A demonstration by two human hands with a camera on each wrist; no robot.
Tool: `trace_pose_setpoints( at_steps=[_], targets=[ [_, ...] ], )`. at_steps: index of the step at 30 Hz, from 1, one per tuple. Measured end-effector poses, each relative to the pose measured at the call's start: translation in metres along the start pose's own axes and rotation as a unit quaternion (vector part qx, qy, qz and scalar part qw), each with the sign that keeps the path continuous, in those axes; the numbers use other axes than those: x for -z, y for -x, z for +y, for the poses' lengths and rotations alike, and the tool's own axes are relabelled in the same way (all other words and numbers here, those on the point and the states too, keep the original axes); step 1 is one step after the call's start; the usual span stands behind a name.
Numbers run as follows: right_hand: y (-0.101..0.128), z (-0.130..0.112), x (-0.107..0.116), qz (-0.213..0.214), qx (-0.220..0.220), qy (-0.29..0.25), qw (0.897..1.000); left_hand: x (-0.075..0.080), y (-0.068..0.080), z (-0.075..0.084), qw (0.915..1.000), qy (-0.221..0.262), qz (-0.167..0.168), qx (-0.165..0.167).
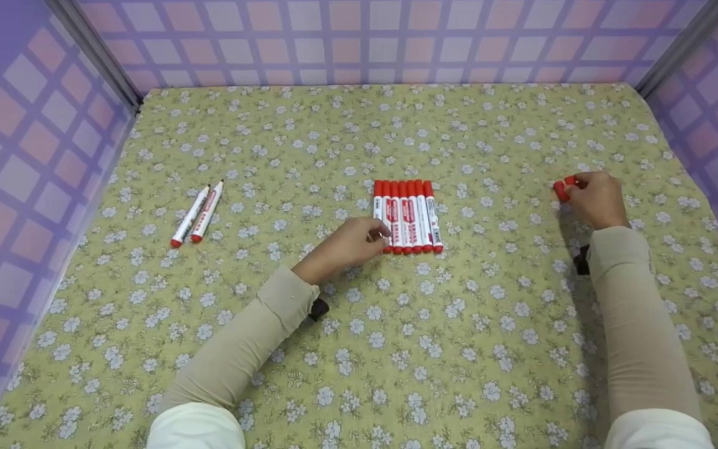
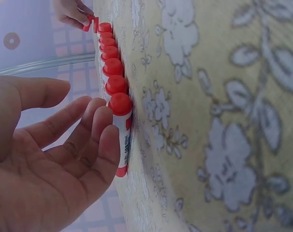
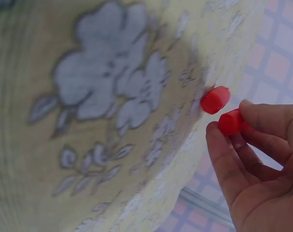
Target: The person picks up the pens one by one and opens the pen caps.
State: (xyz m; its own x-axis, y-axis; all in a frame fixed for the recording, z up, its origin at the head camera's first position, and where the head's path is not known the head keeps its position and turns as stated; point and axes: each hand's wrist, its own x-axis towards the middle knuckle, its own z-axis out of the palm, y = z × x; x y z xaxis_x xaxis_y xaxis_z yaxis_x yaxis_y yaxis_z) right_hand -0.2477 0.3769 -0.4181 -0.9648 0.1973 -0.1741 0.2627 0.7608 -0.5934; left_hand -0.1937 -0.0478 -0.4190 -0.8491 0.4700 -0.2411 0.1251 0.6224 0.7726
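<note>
Markers first: two uncapped markers (image 1: 197,214) lying side by side at the far left of the counter (image 1: 396,349), tips pointing away, red ends toward the near edge, well apart from everything else. Lying under all of it, a yellow-green cloth with white flowers, ringed by purple checked walls (image 1: 16,143).

Moving to the middle: left hand (image 1: 348,244) resting against the near left corner of a row of seven capped markers (image 1: 407,216), fingers (image 2: 104,140) nearly straight and spread loosely, fingertips touching the leftmost marker of the row, gripping nothing. Standing tight together, those seven, red caps away from the person, barrels touching one another. Showing in the left wrist view, the red caps lined up in a file, with the fingertips lying on the nearest barrel just under its cap.

Ending at the right: right hand (image 1: 596,198) hovering low over the cloth, well apart from the row, pinching one red cap (image 3: 230,122) between thumb and curled fingers. Sitting just beside it, a second red cap (image 3: 215,100), close to the fingertips; touching the cloth or held, not possible to tell. Covering both forearms, beige sleeves (image 1: 636,324).
</note>
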Motion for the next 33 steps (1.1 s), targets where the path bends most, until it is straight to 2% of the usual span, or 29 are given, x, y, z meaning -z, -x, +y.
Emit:
trace_pose_setpoints(
  at_steps=[11, 19, 27, 33],
  targets=[
    [-0.004, 0.009, -0.004, 0.019, -0.021, 0.02, 0.999, -0.003, -0.002, -0.001, 0.9998, -0.015, -0.004, 0.007],
    [-0.003, 0.011, 0.0, -0.001, -0.015, 0.023, 1.0, -0.002, 0.001, -0.001, 0.9998, -0.011, -0.013, -0.009],
    [-0.002, 0.011, 0.001, -0.006, -0.018, 0.019, 1.0, -0.002, 0.001, 0.0, 0.9998, -0.006, -0.02, 0.002],
    [-0.001, 0.012, 0.001, -0.011, -0.025, 0.015, 1.0, -0.001, 0.003, 0.0, 0.9999, -0.004, -0.012, 0.007]
  ],
)
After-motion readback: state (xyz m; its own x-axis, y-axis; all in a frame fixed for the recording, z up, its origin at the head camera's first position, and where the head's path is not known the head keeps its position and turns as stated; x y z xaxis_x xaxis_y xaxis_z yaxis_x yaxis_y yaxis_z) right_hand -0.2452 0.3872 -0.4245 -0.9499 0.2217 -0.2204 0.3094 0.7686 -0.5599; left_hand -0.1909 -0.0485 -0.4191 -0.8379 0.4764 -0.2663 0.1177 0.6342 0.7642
